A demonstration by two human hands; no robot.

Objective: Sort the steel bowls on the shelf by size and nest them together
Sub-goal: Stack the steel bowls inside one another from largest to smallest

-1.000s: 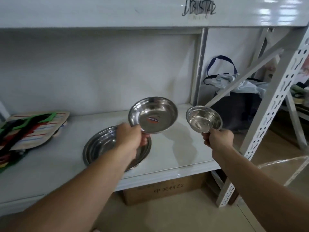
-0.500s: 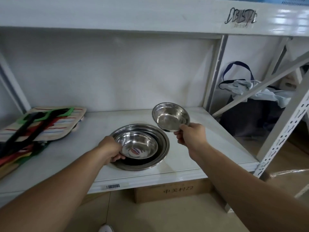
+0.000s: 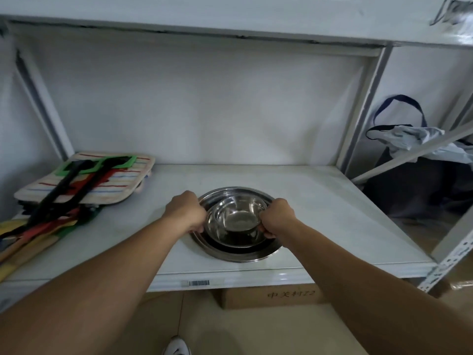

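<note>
Three steel bowls sit nested on the white shelf (image 3: 320, 208). The large shallow bowl (image 3: 238, 253) lies at the bottom, the medium bowl (image 3: 230, 240) rests inside it, and the small bowl (image 3: 236, 216) sits in the middle. My left hand (image 3: 185, 212) grips the left rims of the stack. My right hand (image 3: 277, 217) pinches the right rim of the small bowl. Fingers of both hands hide parts of the rims.
A pile of striped pot holders and black, green and red utensils (image 3: 84, 180) lies at the shelf's left. A dark bag with cloth (image 3: 414, 160) stands behind the right upright. A cardboard box (image 3: 271, 295) sits on the floor under the shelf.
My right hand has brought the small bowl down into the medium bowl. My left hand stays at the stack's left rim. The view has shifted left and closer.
</note>
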